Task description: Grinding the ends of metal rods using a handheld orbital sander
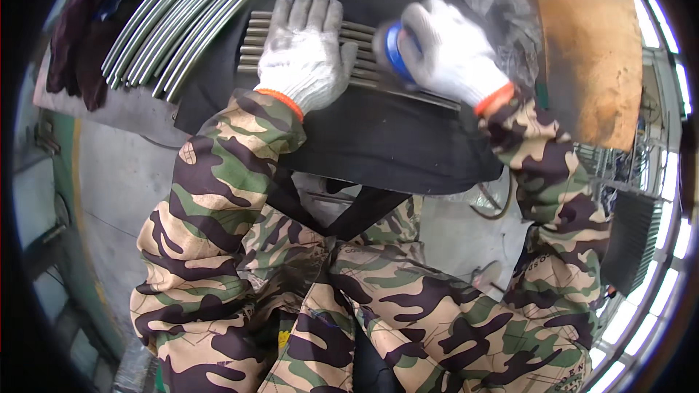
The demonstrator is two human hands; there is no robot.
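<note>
Several short metal rods lie side by side on a black cloth on the work surface. My left hand, in a white glove with an orange cuff, rests flat across them near their left ends, fingers stretched out. Farther right, my gloved right hand is closed around a round blue thing held against the rods. That thing and the hand are blurred, so I cannot make out its exact kind. The hands partly cover the rods.
A bundle of long curved metal rods lies at the far left, beside a dark crumpled cloth. Clear plastic wrap sits behind my right hand. A brown board stands at the far right. My camouflage-clad legs are below the front edge.
</note>
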